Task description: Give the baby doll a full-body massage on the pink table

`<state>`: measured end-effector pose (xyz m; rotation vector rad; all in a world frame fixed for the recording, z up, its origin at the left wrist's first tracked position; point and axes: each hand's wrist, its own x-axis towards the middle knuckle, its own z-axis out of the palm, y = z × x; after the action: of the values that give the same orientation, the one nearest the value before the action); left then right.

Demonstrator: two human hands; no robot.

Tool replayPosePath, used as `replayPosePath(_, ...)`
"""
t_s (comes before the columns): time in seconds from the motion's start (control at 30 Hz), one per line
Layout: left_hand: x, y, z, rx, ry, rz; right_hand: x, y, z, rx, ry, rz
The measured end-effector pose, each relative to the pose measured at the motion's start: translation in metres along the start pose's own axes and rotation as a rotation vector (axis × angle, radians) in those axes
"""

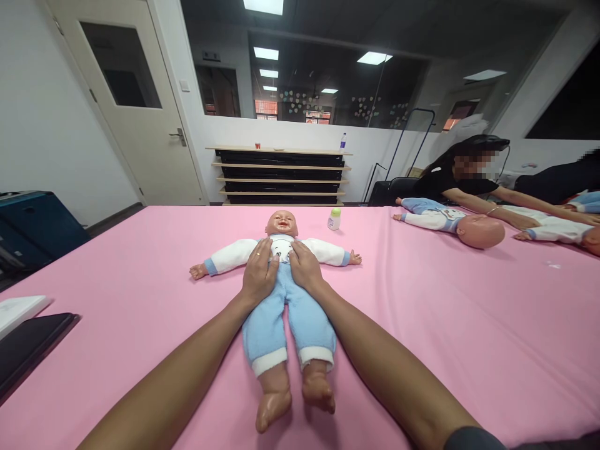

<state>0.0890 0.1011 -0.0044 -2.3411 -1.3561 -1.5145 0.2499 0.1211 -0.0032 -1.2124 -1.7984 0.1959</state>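
Observation:
A baby doll (pixel 287 294) lies on its back on the pink sheet (pixel 178 350), head away from me and arms spread to both sides. It wears a white top with a printed face and light blue trousers with white cuffs. Flat on one side of its chest rests my left hand (pixel 259 272), fingers stretched out, a ring showing on one finger. My right hand (pixel 305 265) lies likewise on the other side, fingers extended. Both thumbs point toward the middle of the chest. Neither hand grips anything. Beyond the doll's arm stands a small white bottle (pixel 334 220) with a green cap.
To the right, another doll (pixel 450 220) lies near a person in black (pixel 462 172), who reaches toward a further doll (pixel 557 226). A dark flat case (pixel 35 344) and a white box (pixel 21 309) sit at the left edge. Behind the table are shelves (pixel 281 172) and a suitcase (pixel 40 231).

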Motion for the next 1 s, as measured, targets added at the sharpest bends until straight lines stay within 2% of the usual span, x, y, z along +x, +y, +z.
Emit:
replayPosePath(0.13, 0.002, 0.005, -0.005, 0.040, -0.069, 0.105, -0.002, 0.003, -0.001, -0.004, 0.085, 0.053)
replayPosePath(0.3, 0.009, 0.017, -0.014, 0.103, -0.340, 0.294, -0.005, 0.007, -0.002, -0.022, 0.175, 0.195)
replayPosePath(0.4, 0.012, 0.019, -0.015, 0.120, -0.482, 0.304, -0.006, 0.008, -0.001, -0.022, 0.219, 0.221)
replayPosePath(0.47, 0.013, 0.018, -0.012, 0.128, -0.508, 0.272, -0.006, 0.006, -0.001, -0.009, 0.258, 0.168)
replayPosePath(0.63, 0.012, 0.009, -0.003, 0.189, -0.401, 0.083, -0.006, -0.004, -0.004, 0.039, 0.284, -0.108)
replayPosePath(0.8, 0.007, 0.000, 0.005, 0.215, -0.265, -0.072, -0.007, -0.011, -0.009, 0.048, 0.237, -0.277)
replayPosePath(0.9, 0.003, -0.005, 0.007, 0.202, -0.154, -0.140, -0.008, -0.016, -0.011, 0.028, 0.168, -0.397)
replayPosePath(1.0, -0.002, -0.010, 0.008, 0.176, -0.028, -0.163, -0.008, -0.022, -0.013, 0.006, 0.029, -0.543)
